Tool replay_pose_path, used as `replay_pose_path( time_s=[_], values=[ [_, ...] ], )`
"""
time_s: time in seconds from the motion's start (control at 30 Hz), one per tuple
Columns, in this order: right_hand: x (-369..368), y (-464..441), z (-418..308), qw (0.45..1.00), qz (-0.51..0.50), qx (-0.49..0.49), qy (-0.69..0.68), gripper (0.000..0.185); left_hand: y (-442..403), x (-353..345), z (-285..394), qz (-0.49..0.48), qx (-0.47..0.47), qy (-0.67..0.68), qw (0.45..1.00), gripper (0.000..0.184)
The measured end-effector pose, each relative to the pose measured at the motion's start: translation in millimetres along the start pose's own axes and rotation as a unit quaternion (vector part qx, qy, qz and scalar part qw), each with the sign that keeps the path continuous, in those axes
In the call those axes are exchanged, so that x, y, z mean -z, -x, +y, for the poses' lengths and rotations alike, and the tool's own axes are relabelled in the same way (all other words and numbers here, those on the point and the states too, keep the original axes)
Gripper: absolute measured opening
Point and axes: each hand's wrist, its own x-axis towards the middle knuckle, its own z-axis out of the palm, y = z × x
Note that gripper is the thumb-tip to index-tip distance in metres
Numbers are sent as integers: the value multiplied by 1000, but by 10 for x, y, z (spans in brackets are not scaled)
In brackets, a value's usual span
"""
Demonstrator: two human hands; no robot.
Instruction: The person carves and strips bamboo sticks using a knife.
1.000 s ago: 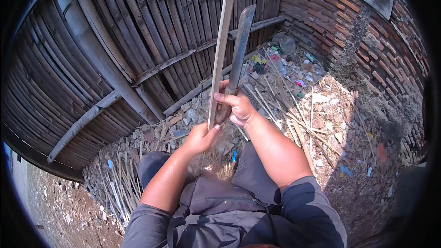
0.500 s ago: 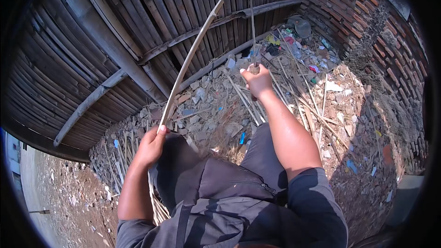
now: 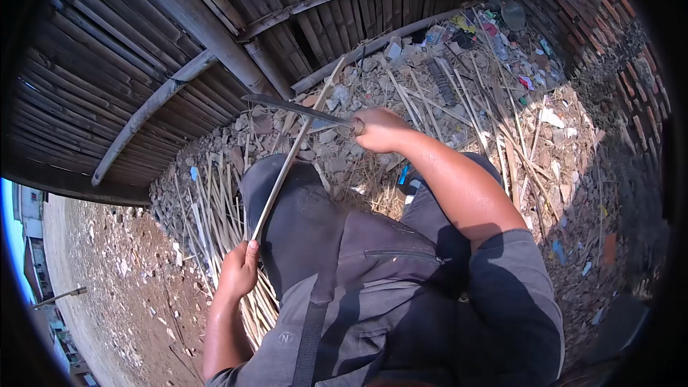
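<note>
My left hand (image 3: 238, 269) is closed around the lower end of a long pale bamboo strip (image 3: 281, 178), which slants up and to the right across my left knee. In my right hand (image 3: 380, 130) is the handle of a long-bladed machete (image 3: 301, 109). Its dark blade points left and crosses the strip near the strip's upper end. Whether the edge touches the strip or passes just over it, I cannot tell.
Many split bamboo strips (image 3: 218, 226) lie in a pile by my left leg, and more sticks (image 3: 516, 147) are strewn at right. Rubble and litter (image 3: 494, 32) cover the ground. A bamboo wall (image 3: 93, 50) stands ahead, a brick wall (image 3: 609, 43) at right.
The machete has swung from upright down to the left, across the bamboo strip. My left hand and the strip have moved lower, and the view has tilted.
</note>
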Motion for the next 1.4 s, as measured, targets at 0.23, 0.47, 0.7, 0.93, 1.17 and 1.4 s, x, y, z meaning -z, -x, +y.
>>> replay_pose_path(
  time_s=[0.23, 0.47, 0.7, 0.93, 1.17, 1.4],
  values=[
    [105, 290, -362, 990, 56, 64, 115, 29, -168, 31, -177, -90, 2, 88, 992, 58],
    [345, -76, 61, 994, 68, -88, -6, 37, -206, 125, -28, -151, 92, 212, 961, 56],
    [58, 45, -338, 986, 22, 60, 153, 36, -236, 128, -96, -195, 105, 256, 941, 55],
    [316, 10, 9, 992, 103, -66, 41, 41, -209, 223, -200, -242, 136, 336, 900, 49],
    [208, 118, -192, 989, 70, 4, 130, 35, -108, 210, -278, -253, 131, 351, 892, 48],
    [-59, -1, -181, 973, 77, 130, 175, 29, -64, 182, -386, -269, 120, 351, 889, 48]
  ],
)
